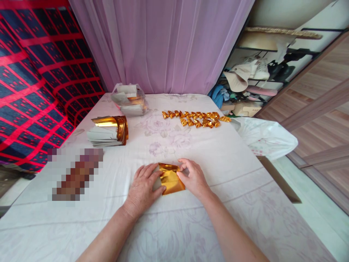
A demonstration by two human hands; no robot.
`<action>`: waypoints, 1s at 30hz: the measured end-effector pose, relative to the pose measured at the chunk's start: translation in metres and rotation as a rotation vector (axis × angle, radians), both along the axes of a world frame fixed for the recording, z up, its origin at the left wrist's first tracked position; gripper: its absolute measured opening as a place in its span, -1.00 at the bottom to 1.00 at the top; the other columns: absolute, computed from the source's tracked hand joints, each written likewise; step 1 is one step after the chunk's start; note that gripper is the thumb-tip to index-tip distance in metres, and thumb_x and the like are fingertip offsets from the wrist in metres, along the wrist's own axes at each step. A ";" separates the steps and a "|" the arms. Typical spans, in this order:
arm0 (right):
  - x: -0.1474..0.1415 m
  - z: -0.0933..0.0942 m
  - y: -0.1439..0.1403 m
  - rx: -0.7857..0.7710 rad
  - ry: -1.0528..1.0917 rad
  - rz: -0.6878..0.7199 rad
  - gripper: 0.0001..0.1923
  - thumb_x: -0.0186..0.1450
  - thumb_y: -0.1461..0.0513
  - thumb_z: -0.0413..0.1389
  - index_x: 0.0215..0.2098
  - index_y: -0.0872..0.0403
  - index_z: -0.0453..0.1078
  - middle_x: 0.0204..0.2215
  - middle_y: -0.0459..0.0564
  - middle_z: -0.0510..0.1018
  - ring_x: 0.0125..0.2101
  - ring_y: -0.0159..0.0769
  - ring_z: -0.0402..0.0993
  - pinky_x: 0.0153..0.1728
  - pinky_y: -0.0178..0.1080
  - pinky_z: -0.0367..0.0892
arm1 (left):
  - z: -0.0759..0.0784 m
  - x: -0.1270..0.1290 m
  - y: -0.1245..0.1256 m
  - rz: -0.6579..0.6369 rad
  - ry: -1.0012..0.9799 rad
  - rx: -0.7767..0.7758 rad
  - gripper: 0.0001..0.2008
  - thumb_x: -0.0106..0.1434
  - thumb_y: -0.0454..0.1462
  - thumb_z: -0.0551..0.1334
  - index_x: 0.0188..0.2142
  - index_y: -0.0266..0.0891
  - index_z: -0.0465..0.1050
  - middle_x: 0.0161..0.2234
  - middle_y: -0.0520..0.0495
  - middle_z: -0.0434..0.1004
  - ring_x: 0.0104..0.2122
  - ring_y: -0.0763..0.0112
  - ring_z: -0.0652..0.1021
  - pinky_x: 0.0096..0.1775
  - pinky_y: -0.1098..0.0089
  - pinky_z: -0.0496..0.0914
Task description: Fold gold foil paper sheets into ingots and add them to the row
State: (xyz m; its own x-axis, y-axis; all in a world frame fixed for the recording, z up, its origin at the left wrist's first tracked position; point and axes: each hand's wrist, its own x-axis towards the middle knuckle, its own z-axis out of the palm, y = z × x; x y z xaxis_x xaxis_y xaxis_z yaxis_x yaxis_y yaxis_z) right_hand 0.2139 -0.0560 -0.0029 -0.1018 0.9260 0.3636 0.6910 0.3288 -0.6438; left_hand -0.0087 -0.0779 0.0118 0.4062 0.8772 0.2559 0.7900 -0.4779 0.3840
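A gold foil paper [170, 179] lies on the white flowered bed sheet [218, 160] in front of me. My left hand [144, 185] presses flat on its left side, fingers spread over the paper. My right hand [192, 176] pinches its upper right edge, where a fold line shows. Farther back, two rows of small folded gold pieces [195, 118] lie on the sheet.
A stack of gold and white sheets [109, 131] sits at the left, and a clear plastic bag of papers [129, 99] behind it. A white plastic bag [265, 138] lies at the right edge. A purple curtain hangs behind, with a cluttered shelf to the right.
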 end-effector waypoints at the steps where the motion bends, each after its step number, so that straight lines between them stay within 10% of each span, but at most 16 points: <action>1: 0.000 0.001 -0.001 -0.006 0.018 -0.002 -0.60 0.12 0.34 0.11 -0.06 -0.02 0.37 -0.45 -0.13 0.55 -0.31 -0.24 0.51 -0.13 -0.13 0.39 | 0.000 0.000 0.000 -0.001 0.004 0.007 -0.64 0.15 -0.18 0.33 -0.04 -0.12 0.48 0.15 -0.17 0.41 0.12 0.01 0.41 0.17 -0.11 0.23; 15: -0.008 0.010 -0.002 0.132 0.283 -0.205 -0.62 0.21 0.25 0.07 0.01 0.01 0.29 -0.47 -0.14 0.49 -0.43 -0.32 0.49 -0.28 -0.25 0.43 | 0.018 0.012 -0.015 -0.052 -0.192 0.204 -0.76 0.35 -0.29 0.13 -0.01 -0.15 0.43 -0.14 -0.14 0.55 -0.14 0.23 0.52 -0.11 0.20 0.40; 30: -0.034 0.026 -0.021 0.231 0.287 0.042 -0.50 0.28 0.34 0.10 0.17 0.01 0.18 -0.42 -0.17 0.54 -0.42 -0.42 0.51 -0.28 -0.34 0.47 | 0.008 0.021 -0.020 -0.091 -0.324 0.158 -0.60 0.41 -0.14 0.09 0.18 -0.18 0.30 0.00 -0.20 0.56 0.02 0.19 0.54 -0.03 0.17 0.46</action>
State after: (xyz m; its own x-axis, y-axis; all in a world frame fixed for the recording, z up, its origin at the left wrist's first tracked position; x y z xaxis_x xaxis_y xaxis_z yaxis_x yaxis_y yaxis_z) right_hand 0.1796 -0.0774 0.0228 -0.0019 0.8132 0.5820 0.4758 0.5126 -0.7147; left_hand 0.0125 -0.0983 0.0200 0.3565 0.7804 0.5137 0.5908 -0.6143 0.5231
